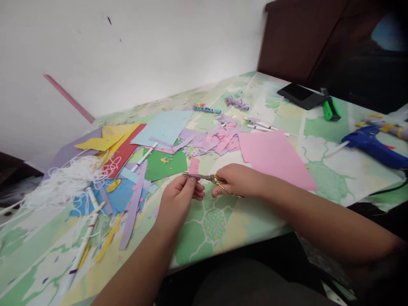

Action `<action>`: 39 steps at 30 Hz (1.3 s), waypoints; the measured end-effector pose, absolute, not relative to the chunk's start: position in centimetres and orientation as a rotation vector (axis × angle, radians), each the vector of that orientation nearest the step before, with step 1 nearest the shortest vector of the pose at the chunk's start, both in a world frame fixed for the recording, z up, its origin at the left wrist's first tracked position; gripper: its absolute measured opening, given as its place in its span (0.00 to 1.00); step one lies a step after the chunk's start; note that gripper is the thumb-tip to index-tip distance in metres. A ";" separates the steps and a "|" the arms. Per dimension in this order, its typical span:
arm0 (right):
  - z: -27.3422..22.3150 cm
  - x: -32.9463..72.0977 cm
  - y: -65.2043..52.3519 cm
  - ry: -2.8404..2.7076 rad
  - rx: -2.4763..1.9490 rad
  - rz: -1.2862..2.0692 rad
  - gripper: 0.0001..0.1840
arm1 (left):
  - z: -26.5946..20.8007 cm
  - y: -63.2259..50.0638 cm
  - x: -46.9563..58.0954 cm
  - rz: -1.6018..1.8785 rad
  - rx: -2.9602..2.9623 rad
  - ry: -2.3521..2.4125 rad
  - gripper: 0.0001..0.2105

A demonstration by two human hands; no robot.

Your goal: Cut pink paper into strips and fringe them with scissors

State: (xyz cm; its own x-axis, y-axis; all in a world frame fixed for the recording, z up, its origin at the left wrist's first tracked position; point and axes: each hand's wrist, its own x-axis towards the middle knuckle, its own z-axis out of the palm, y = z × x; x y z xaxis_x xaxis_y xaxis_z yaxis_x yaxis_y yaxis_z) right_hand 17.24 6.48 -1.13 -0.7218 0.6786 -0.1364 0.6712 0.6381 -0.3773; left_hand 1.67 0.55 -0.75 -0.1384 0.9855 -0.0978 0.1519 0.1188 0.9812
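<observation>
Scissors (214,178) are held in the right hand (235,178), and right beside them the left hand (179,194) pinches a pink paper strip (194,165).

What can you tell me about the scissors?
The scissors look metal, with slim grey blades and gold-coloured handles. The right hand grips the handles, partly hiding them, over the near side of the tablecloth. The blades point left, across the lower end of a pink strip held in the left hand. Whether they are parted is too small to tell.
</observation>
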 end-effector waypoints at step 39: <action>-0.5 17.6 6.1 -2.841 -1.156 0.588 0.32 | -0.7 0.3 1.5 1.092 1.275 1.460 0.08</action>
